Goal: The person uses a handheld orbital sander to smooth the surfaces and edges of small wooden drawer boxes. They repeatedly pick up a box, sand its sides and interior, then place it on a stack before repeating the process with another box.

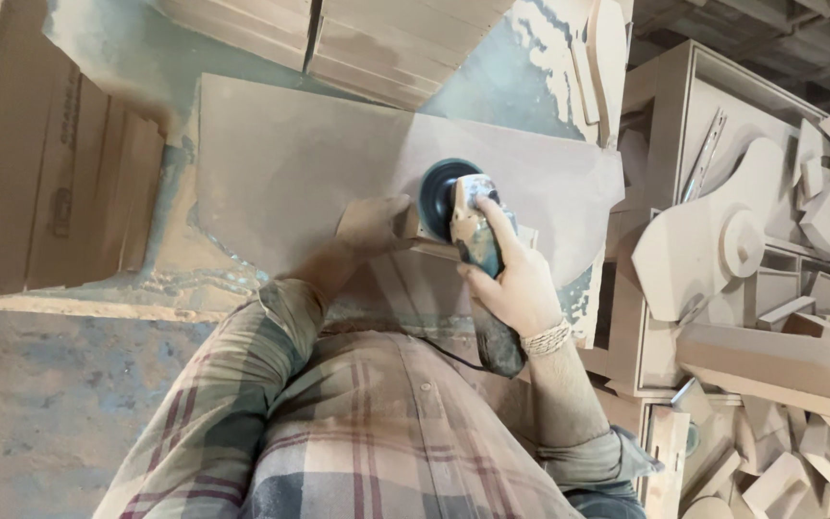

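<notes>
Plaid shirt (377, 432) filling bottom of view, dusty, both sleeves running up toward the work. R hand (516, 284) is gripping a teal power sander (468, 221), fingers wrapped closed round its body, pale band on the wrist. Sander's dark round pad is sitting against a small wood piece (415, 231), approx centre frame. L hand (372, 223) is pressing on that same piece from the other side, fingers curled down over it; can't tell how tightly. Piece is resting on a large flat brown board (290, 163) w/ a curved far-right edge. Black cord is trailing from sander down across shirt. Stacked boards (50, 163) are standing at left. Heap of cut wood offcuts (799, 240) is lying at right, well apart from hands.
</notes>
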Demonstrator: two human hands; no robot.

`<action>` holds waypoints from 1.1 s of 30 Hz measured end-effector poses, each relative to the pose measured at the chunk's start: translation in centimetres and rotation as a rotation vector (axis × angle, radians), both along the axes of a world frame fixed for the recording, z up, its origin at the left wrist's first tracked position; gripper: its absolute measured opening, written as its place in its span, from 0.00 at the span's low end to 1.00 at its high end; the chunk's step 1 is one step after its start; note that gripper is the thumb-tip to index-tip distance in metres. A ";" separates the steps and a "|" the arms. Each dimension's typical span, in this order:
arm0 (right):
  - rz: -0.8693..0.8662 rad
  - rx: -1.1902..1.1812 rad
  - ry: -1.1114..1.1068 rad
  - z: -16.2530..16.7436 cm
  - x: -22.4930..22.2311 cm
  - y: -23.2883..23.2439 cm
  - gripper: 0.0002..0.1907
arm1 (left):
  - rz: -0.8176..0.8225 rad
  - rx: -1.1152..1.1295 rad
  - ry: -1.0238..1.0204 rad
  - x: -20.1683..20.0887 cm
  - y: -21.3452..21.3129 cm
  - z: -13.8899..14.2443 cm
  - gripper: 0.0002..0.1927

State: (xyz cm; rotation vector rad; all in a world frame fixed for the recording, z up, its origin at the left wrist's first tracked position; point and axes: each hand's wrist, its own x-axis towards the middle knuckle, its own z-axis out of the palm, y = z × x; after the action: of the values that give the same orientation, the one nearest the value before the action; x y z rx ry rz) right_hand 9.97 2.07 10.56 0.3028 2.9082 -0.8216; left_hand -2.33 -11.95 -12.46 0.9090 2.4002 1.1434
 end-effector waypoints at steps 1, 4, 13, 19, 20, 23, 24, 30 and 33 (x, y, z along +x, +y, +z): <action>0.064 -0.004 0.039 0.1 0.2 -0.1 0.44 | -0.007 0.038 -0.031 0.0 0.0 -0.2 0.27; 0.155 -0.026 0.063 0.4 1.5 -0.3 0.44 | -0.012 0.111 -0.060 0.1 -0.1 -0.7 0.26; -0.093 -0.021 -0.027 0.3 6.5 2.9 0.43 | 0.026 0.119 0.033 0.8 0.4 -1.1 0.25; -0.228 0.050 0.103 0.5 7.3 4.2 0.44 | 0.005 0.044 0.028 0.5 0.5 -1.0 0.26; -0.202 0.030 0.101 0.5 7.0 3.9 0.44 | 0.014 0.059 0.031 0.6 0.5 -1.2 0.26; -0.132 -0.020 0.011 0.3 5.7 2.3 0.42 | 0.045 0.099 0.081 0.9 0.6 -2.1 0.28; -0.110 -0.034 -0.033 0.3 5.2 1.7 0.42 | 0.056 0.113 0.103 1.0 0.7 -2.4 0.29; 0.016 -0.020 -0.054 0.7 3.7 0.3 0.43 | 0.041 -0.042 0.066 0.9 0.9 -2.4 0.13; 0.030 -0.017 0.034 0.7 4.1 2.0 0.44 | 0.019 0.032 0.094 0.9 0.6 -1.4 0.28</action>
State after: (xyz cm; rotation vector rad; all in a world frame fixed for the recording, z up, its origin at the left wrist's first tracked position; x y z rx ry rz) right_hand 14.08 4.06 11.21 0.2458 2.9283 -0.8547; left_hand -1.44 -11.31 -13.85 0.9718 2.4766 1.1735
